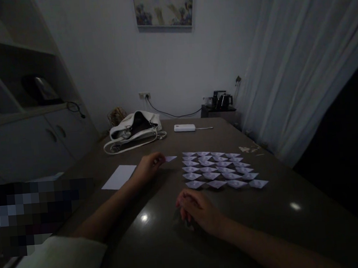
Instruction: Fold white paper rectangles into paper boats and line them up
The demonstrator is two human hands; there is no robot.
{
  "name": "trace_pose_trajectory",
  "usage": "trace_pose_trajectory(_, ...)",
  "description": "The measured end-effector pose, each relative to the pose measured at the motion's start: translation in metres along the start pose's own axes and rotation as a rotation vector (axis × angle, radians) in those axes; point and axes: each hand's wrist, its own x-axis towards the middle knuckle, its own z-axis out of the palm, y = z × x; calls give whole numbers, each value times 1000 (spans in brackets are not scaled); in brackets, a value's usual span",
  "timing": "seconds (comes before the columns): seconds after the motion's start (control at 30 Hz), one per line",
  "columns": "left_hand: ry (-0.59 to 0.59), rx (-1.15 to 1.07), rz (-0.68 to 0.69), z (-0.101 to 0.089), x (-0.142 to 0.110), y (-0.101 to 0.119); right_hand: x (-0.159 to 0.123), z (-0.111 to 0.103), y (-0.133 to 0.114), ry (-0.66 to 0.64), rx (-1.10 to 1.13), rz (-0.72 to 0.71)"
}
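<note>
My left hand (150, 166) pinches the near end of a folded paper boat (170, 158), just left of the rows of boats. White paper boats (211, 175) stand in several rows on the dark table (163, 251), their points facing left and right. My right hand (200, 210) hovers or rests in front of the nearest row, its fingers loosely curled together, with nothing visible in them. A stack or sheet of white paper (119, 177) lies beside my left forearm.
Toward the back stand a white handbag (135, 129) with its strap and a white power bank (184, 128) with a short cable. Torn paper scraps (245, 149) lie at the right edge. A dark coffee maker (222, 101) stands beyond the table, and a curtain (272, 60) hangs on the right.
</note>
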Motion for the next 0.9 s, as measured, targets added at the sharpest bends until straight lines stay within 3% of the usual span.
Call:
trace_pose_trajectory(0.17, -51, 38, 41, 16, 47, -18, 2, -1, 2, 2, 1, 61)
trace_pose_trajectory(0.3, -68, 68, 58, 25, 64, -30, 2, -1, 3, -9, 3, 95)
trace_pose_trajectory(0.57, -108, 90, 81, 37, 66, -49, 3, -4, 4, -16, -8, 95)
trace_pose_trajectory(0.9, -131, 95, 87, 37, 65, -47, 4, -6, 1, -53, 8, 126)
